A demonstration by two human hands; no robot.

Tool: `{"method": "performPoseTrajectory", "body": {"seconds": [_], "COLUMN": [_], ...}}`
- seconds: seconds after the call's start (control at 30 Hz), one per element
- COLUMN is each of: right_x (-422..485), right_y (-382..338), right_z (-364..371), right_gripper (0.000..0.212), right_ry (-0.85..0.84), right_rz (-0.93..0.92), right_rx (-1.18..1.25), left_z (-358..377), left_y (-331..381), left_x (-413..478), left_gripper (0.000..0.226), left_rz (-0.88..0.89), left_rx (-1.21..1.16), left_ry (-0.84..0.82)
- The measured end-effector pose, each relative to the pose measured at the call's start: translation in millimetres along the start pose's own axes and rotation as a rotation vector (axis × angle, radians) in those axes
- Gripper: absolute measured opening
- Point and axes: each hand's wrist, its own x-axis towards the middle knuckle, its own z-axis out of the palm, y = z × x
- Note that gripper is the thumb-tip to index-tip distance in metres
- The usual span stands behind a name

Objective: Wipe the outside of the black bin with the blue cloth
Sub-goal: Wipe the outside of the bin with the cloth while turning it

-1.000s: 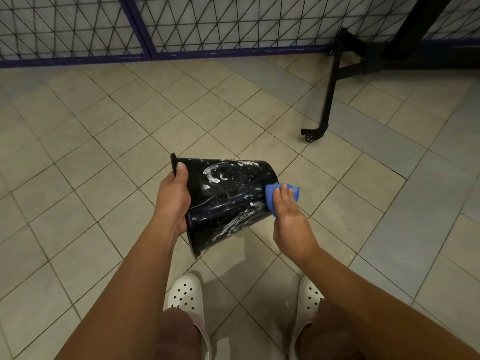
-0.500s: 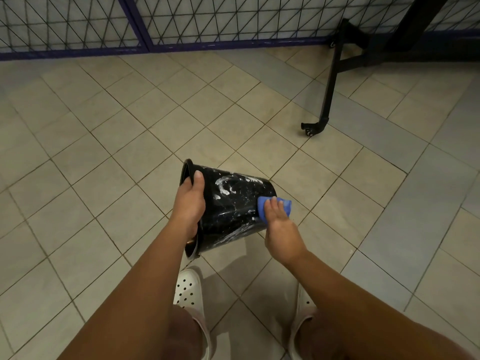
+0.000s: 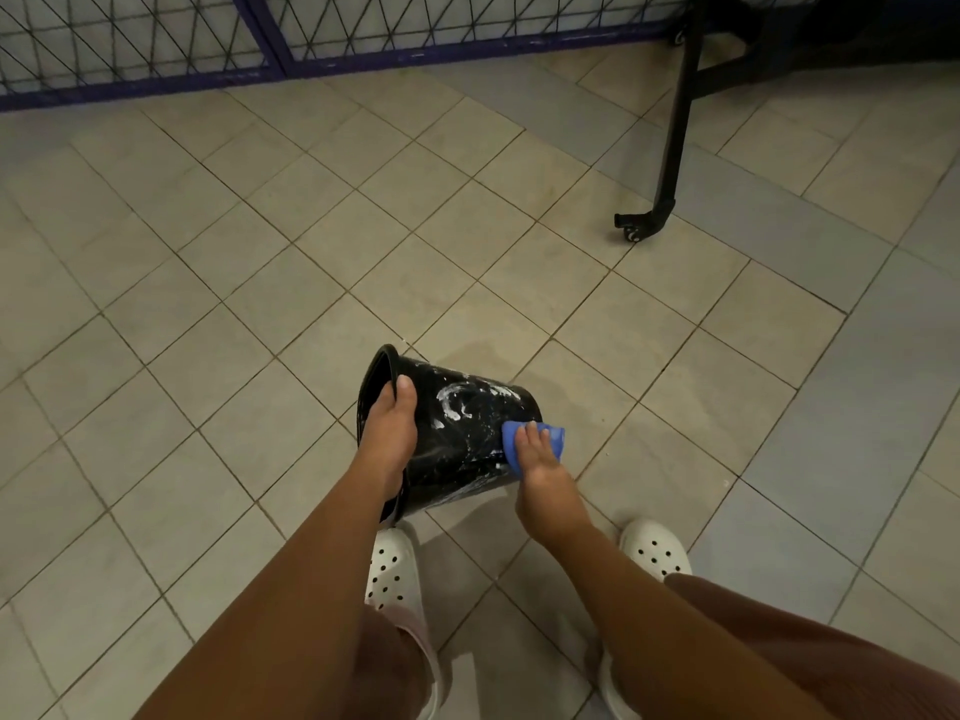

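Note:
A black bin (image 3: 462, 439) is held tipped on its side above the tiled floor, its open mouth facing left and its base to the right. White soapy smears streak its outer wall. My left hand (image 3: 389, 433) grips the rim, thumb on the outside and fingers inside the mouth. My right hand (image 3: 540, 465) presses a folded blue cloth (image 3: 532, 444) against the bin's wall near the base, fingers laid over the cloth.
My two white clogs (image 3: 392, 574) (image 3: 654, 550) stand on the beige tiles just below the bin. A black frame leg with a castor (image 3: 641, 226) stands at the far right. A wire mesh fence with a blue rail (image 3: 260, 70) runs along the back.
The bin and both hands sit lower and further from the camera than before. The cloth has slid a little along the wall near the base. The left grip on the rim is unchanged.

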Motion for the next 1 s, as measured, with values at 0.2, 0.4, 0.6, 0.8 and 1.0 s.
{"method": "performPoseTrajectory", "body": {"seconds": [0.2,0.4,0.6,0.8,1.0], "right_x": [9.3,1.9,10.0,10.0,4.0], "right_y": [16.4,19.7,30.6,35.6,28.4], "right_z": [5.7,18.7,19.1,25.4,32.5], "right_gripper": [0.074,0.074,0.063,0.053,0.067], "right_ry": [-0.047,-0.095,-0.077,-0.036,-0.074], "right_rz": [0.162,0.183,0.209,0.183,0.048], "right_rx": [0.041,0.107,0.08,0.031,-0.006], "left_z": [3.7,5.8,12.8,15.8,15.7], "left_y": [-26.0,-45.9,-56.9,-59.6,-63.9], "left_x": [24.6,41.2,49.1,55.7,56.0], "left_gripper": [0.053,0.054,0.057,0.065,0.053], "left_rz": [-0.06,-0.12,-0.176,-0.187,-0.134], "left_rx": [-0.045,-0.053,-0.066,-0.051,0.002], "left_ry": [0.004,0.024,-0.006,-0.007,0.058]}}
